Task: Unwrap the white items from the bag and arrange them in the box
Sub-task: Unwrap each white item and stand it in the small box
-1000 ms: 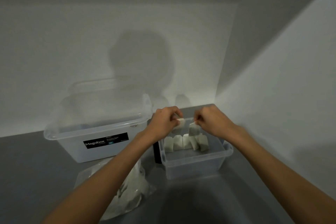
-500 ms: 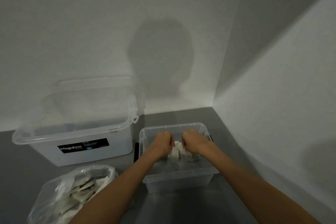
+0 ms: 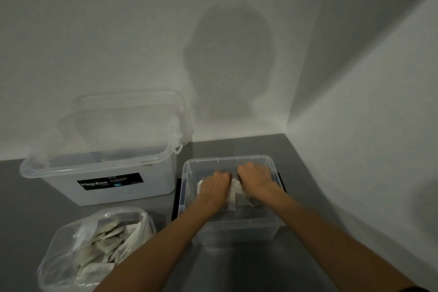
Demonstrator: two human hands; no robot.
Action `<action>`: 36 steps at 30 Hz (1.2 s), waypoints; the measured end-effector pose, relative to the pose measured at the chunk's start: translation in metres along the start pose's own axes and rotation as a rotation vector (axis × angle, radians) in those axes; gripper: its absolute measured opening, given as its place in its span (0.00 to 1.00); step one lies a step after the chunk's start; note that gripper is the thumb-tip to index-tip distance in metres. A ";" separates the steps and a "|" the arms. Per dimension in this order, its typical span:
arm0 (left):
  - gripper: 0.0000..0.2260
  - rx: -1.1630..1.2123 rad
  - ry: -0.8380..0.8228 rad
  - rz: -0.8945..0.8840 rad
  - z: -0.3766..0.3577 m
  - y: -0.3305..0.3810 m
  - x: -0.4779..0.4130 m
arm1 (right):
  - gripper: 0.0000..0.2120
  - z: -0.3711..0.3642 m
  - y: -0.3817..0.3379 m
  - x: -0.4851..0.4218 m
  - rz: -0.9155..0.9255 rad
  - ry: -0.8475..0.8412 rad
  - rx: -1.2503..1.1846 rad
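White items point(image 3: 233, 198) are standing on edge in a row running left to right across the small clear box point(image 3: 237, 230), directly beneath both hands. I am seeing the left hand point(image 3: 214, 188) and right hand point(image 3: 256, 179) knuckles-up, fingers curling down onto the row; I cannot tell whether they are pinching anything. The bag point(image 3: 71, 256) is lying lower left, nearer the left hand.

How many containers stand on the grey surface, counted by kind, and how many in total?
Clear plastic boxes: 2 (large box, small box)
Plastic bags: 1 (bag, with white items inside)
Total: 3
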State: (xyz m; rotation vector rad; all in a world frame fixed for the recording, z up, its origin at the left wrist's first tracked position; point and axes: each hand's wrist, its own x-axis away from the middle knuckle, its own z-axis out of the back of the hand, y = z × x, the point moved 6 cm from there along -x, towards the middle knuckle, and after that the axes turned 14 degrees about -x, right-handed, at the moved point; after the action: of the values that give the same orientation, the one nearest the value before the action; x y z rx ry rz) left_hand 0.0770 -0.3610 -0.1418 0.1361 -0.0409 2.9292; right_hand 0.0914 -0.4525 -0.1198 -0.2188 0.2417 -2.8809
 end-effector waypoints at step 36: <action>0.09 0.002 0.036 -0.072 0.046 -0.025 0.008 | 0.10 0.030 -0.004 0.017 -0.001 0.069 -0.076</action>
State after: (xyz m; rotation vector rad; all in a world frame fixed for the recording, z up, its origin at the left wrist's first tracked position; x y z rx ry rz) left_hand 0.0789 -0.3369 -0.0945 0.0839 -0.0264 2.8587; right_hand 0.0794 -0.4571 -0.0881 -0.1325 0.3637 -2.8866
